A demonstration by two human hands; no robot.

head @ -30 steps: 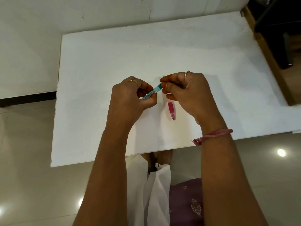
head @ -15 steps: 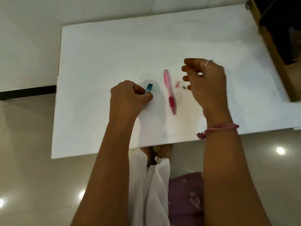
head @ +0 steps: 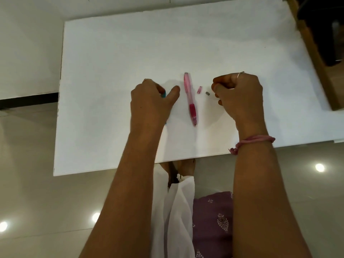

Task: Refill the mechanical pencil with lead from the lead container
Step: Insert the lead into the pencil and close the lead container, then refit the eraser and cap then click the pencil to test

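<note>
A pink mechanical pencil (head: pixel 191 98) lies on the white table (head: pixel 115 71), tip pointing toward me. Its small pink cap (head: pixel 199 89) and a tiny grey eraser (head: pixel 207 93) lie just to its right. My left hand (head: pixel 150 103) rests on the table left of the pencil, covering the teal lead container (head: pixel 163 94). Only the container's end shows between my fingers and my spread thumb. My right hand (head: pixel 240 97) hovers right of the eraser with fingers curled tight. Nothing can be seen in it.
A wooden piece of furniture (head: pixel 312 49) stands past the table's right edge. The table's near edge runs just beyond my forearms, with glossy floor (head: pixel 33 202) below it. White and purple clothing (head: pixel 186 211) hangs between my arms.
My hands have parted: the right drew away from the container's end to the right of the pencil. The left lowered the container onto the table. The pencil, cap and eraser are now uncovered.
</note>
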